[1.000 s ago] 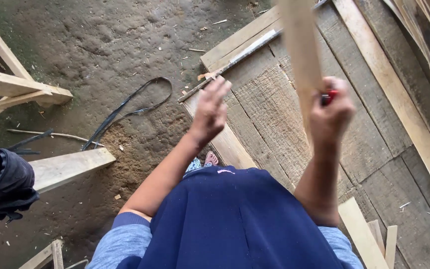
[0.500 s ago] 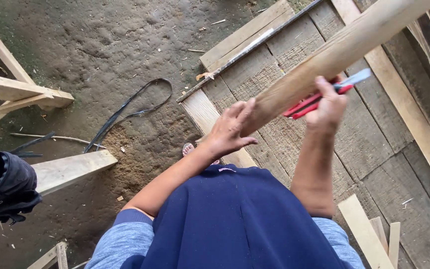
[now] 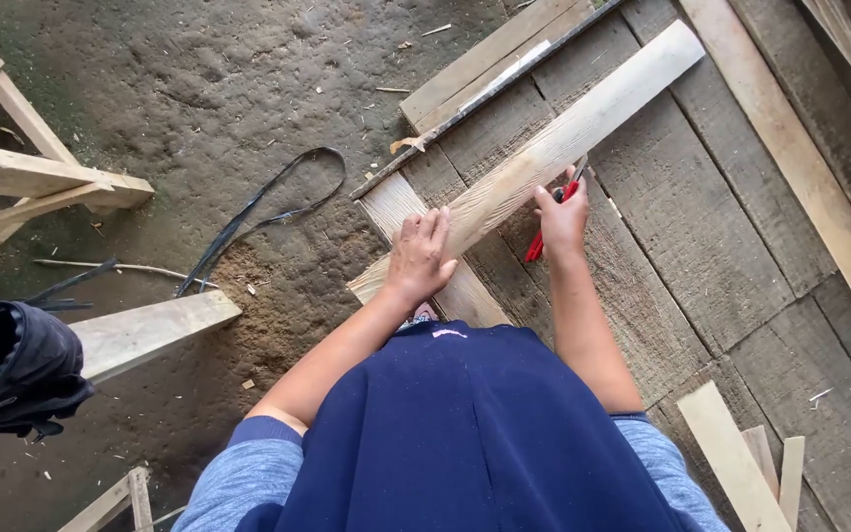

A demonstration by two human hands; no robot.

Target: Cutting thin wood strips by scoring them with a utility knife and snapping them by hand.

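A weathered plank platform (image 3: 701, 246) is seen beside the dirt floor (image 3: 199, 79). A long pale board (image 3: 544, 158) is laid slantwise across it. The left hand (image 3: 419, 258) is pressed flat, fingers spread, on the board; a red-handled tool (image 3: 554, 212) is gripped in the right hand (image 3: 561, 219).

Soft, even daylight, no glare.
You get sharp focus throughout, faint shadows only, slight wide-angle stretch at the edges.

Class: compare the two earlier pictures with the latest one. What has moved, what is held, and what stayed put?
The pale plank, upright in the right hand a second ago, now lies flat on the board platform. The left hand presses its near end. The red tool stays in the right hand. The black strap is unmoved.
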